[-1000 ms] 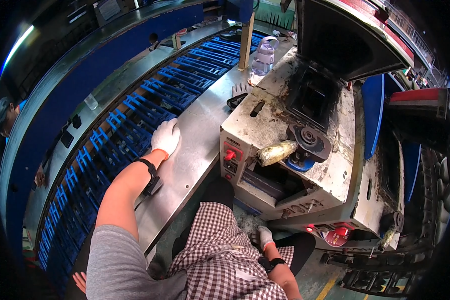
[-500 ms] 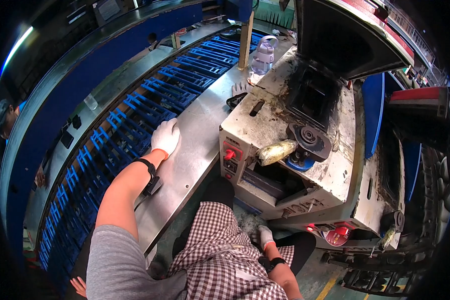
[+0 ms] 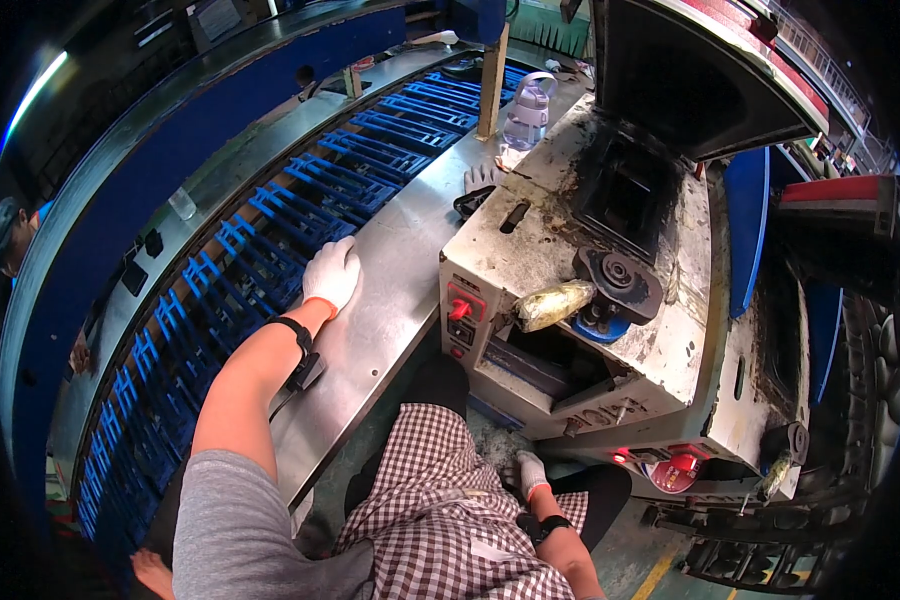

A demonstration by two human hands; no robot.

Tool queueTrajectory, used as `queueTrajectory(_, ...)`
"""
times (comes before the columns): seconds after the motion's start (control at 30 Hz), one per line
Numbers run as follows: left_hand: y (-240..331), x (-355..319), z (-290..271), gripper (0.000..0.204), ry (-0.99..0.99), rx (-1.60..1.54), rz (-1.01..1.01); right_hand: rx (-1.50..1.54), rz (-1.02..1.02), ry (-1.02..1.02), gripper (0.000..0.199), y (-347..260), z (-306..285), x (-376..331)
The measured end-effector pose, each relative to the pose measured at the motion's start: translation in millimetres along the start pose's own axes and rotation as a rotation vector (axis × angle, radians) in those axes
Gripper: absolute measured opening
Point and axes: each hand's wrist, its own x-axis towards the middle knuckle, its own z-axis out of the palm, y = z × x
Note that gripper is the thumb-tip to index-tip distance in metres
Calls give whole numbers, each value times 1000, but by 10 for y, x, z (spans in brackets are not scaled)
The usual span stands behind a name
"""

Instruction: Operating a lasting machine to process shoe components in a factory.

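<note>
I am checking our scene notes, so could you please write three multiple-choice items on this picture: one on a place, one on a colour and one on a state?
1. Where does the left hand rest?
A. on the steel table
B. on the bottle
C. on the red button

2. What colour are the racks beside the table?
A. green
B. blue
C. yellow

3. How does the machine's lid stand?
A. shut flat
B. taken off, lying on the floor
C. raised open

Answers: 1 A, the gloved palm lies flat on the steel near the rack edge. 2 B, the racks along the table are all blue. 3 C, the lid stands up at the back and the dark inside of the machine shows.
</note>
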Motion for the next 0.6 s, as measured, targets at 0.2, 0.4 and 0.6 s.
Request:
queueTrajectory(0.2, -34, 5, 28, 36, 12, 10, 11, 15, 5, 3, 21, 2, 1, 15)
queueTrajectory(0.4, -12, 4, 11, 36, -16, 7, -12, 4, 17, -2, 23, -3, -13, 21)
queueTrajectory(0.6, 3, 1, -8, 36, -6, 12, -3, -4, 19, -6, 25, -2, 1, 20)
